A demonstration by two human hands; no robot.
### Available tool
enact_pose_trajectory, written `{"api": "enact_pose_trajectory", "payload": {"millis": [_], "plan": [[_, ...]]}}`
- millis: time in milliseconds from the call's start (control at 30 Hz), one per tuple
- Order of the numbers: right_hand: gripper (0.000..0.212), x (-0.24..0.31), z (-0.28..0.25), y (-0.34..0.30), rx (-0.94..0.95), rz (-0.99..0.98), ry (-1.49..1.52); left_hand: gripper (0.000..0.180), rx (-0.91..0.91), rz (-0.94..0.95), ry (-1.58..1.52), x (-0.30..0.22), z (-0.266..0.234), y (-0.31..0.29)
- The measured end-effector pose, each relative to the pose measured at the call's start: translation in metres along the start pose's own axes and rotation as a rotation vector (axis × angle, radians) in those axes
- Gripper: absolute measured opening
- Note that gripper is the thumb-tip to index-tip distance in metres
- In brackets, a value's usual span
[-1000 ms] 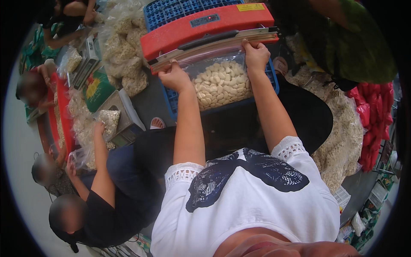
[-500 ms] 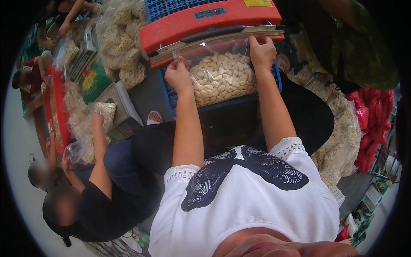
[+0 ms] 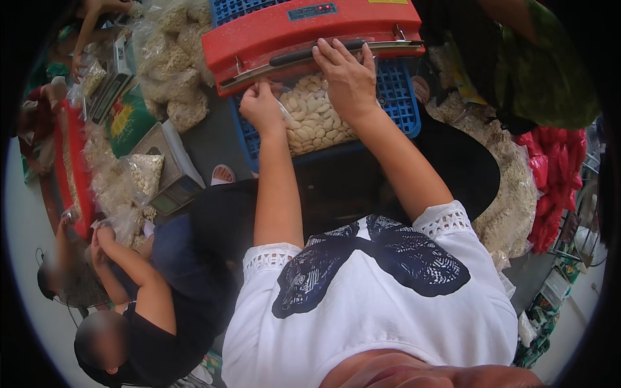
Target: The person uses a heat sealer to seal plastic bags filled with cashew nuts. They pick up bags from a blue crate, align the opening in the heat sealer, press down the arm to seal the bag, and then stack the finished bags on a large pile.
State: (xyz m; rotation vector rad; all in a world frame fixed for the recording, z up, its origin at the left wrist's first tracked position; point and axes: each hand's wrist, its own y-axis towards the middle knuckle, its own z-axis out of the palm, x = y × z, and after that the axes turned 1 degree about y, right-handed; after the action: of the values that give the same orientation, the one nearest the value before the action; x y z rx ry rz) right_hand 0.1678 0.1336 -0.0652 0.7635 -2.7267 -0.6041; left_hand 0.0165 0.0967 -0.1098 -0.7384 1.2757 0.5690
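Note:
A clear plastic bag of large white beans (image 3: 314,123) lies at the front edge of a red bag sealer (image 3: 272,42). My left hand (image 3: 262,108) pinches the bag's upper left corner just below the sealer. Over the black handle (image 3: 317,53) of the sealer's metal bar lies my right hand (image 3: 349,81), its fingers stretched out and pressing down. The bar sits lowered across the bag's mouth, which is hidden beneath it. Red lights glow on the sealer's small panel (image 3: 312,11).
A blue plastic crate (image 3: 404,100) supports the sealer and bag. At left, a seated person in black (image 3: 155,330) works beside scales (image 3: 171,168) and filled bags (image 3: 171,84). To the right lie a large bean sack (image 3: 508,187) and pink-red bags (image 3: 559,174).
My right hand has left the bag's upper right corner and moved left onto the handle. The bar has come down over the bag's mouth. My left hand still pinches its corner.

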Motion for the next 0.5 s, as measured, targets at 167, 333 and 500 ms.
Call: {"api": "enact_pose_trajectory", "payload": {"millis": [167,333,500], "plan": [[0.041,0.001,0.002,0.000,0.011,0.002,0.002,0.023,0.007,-0.019,0.066,0.002,-0.008,0.001],[0.040,0.002,0.001,-0.001,0.005,-0.008,-0.006,0.021,-0.022,0.007,0.033,0.007,-0.018,0.004],[0.038,0.005,0.000,-0.002,-0.030,0.012,-0.047,0.018,-0.042,-0.074,0.044,-0.001,-0.034,-0.001]]}}
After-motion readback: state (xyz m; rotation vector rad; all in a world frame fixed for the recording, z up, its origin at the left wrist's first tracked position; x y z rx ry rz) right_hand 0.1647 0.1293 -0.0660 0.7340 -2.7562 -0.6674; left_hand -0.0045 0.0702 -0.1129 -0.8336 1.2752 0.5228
